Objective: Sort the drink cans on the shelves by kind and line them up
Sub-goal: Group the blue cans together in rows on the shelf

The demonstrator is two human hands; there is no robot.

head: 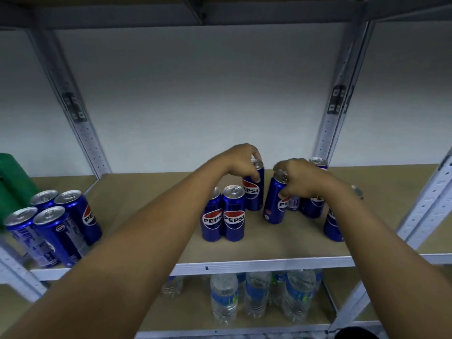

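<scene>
Left hand: fingers curled down over the rim of an upright blue Pepsi can with a silver top, thumb on the label side, gripping it at the top. This can stands mid-shelf, toward the back edge of the tan board shelf.

Right hand: fingers curled round the top of a 2nd blue Pepsi can, which is tilted, its top leaning toward the right. The 2 held cans are near each other, not touching.

Just in front of the left-hand can, 2 more upright blue Pepsi cans stand side by side, touching, labels facing the front edge of the shelf.

Behind and to the right of the right hand: further blue Pepsi cans, partly hidden by the hand and forearm; exact count cannot be told. 1 stands nearer the front edge, under the right forearm.

Near the shelf's left front corner: a tight cluster of 4 blue Pepsi cans, well apart from the middle group. A green object sits just behind the cluster at the left edge; what it is cannot be told.

Lower shelf: clear plastic water bottles with blue labels, upright, grouped below the middle cans.

Grey perforated metal uprights frame the shelf on both sides.
</scene>
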